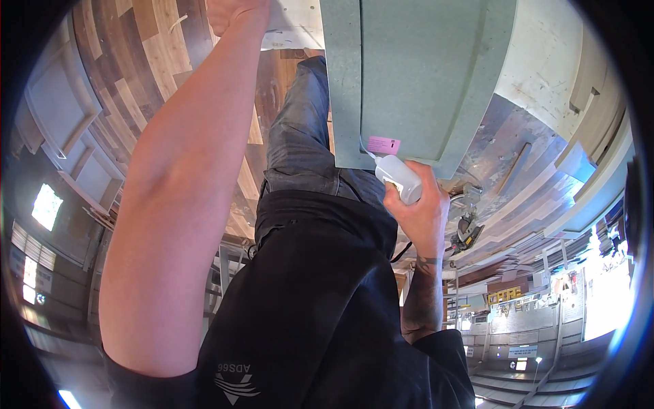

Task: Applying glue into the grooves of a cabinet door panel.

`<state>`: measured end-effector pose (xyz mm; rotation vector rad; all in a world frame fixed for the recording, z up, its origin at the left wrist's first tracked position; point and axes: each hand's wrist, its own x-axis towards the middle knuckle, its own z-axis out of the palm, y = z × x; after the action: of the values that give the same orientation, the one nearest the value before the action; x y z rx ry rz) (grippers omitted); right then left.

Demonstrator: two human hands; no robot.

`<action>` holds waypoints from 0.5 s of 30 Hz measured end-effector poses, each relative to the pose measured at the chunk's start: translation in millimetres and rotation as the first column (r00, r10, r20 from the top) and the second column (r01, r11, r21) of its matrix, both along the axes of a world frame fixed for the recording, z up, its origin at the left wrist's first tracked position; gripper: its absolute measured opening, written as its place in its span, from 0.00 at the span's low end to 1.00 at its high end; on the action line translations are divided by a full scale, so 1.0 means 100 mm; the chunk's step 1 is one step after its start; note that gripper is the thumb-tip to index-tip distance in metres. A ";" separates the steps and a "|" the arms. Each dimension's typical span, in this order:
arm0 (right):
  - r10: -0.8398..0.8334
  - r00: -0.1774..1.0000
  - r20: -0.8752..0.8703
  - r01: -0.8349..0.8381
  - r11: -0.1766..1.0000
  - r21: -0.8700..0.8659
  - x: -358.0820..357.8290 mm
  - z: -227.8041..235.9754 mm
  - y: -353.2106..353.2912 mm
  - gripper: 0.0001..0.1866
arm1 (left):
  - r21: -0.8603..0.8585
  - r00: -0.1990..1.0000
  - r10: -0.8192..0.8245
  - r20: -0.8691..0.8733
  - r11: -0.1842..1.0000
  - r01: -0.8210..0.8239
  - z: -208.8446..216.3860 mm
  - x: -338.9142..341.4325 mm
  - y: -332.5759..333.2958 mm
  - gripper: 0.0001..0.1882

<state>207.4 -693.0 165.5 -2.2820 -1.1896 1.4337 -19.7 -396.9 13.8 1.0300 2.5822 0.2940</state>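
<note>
My right hand (pixel 419 208) is wrapped round a white squeeze bottle (pixel 398 176), which is tilted with its thin nozzle pointing away from me. The nozzle tip is at the groove near the left corner of the near end of a grey-green panel (pixel 422 68). Beside the tip, a pink label (pixel 383 145) lies on the panel. My left arm reaches far forward, and my left hand (pixel 237 12) is at the top edge of the picture, left of the panel. Its fingers look curled, but the picture cuts them off and what they hold is hidden.
The panel lies over a pale work surface (pixel 538 75) that shows on both sides. Wood-plank flooring (pixel 163 54) spreads at left. On the right floor are a power tool (pixel 466 232) and a wood strip (pixel 514 167). White panelled pieces (pixel 61 109) stand at far left.
</note>
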 end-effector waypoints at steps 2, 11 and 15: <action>0.008 1.000 0.005 -0.008 1.000 0.001 0.01 0.01 -0.01 0.23 | 0.003 1.000 -0.001 0.006 1.000 0.001 0.00 0.00 0.00 0.38; 0.029 1.000 -0.002 -0.029 1.000 0.002 0.00 0.00 -0.02 0.23 | 0.047 0.999 -0.009 0.039 0.999 0.008 -0.03 -0.04 0.00 0.38; 0.059 0.998 0.012 -0.059 0.998 -0.016 0.03 0.03 -0.01 0.22 | 0.037 0.999 -0.007 0.031 0.999 0.006 -0.02 0.02 -0.02 0.37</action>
<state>210.8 -694.4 168.6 -2.2878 -1.2642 1.4560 -18.0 -398.4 11.7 1.0385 2.5539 0.3545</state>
